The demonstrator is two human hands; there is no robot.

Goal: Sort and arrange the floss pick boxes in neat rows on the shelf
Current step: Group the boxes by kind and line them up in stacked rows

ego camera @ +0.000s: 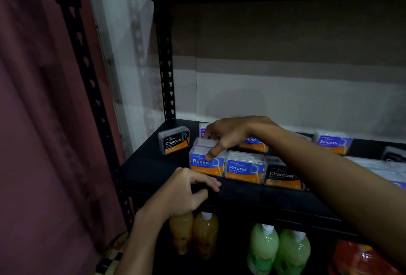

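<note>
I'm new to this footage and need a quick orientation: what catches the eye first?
The right hand reaching across the dark shelf, thumb on the leftmost Round box in the front row. The left hand rests on the shelf edge; green bottles glow below.

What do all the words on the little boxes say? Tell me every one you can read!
"Charcoal": black box at back left.
"Round": blue box under the right hand, box at.
"Round": blue box beside it.
"Charcoal": black box in the front row.
"Smooth": blue box at back right.
"...und": box behind the hand, partly hidden.
The small print under each name and the bottles below are too blurred to read.
</note>
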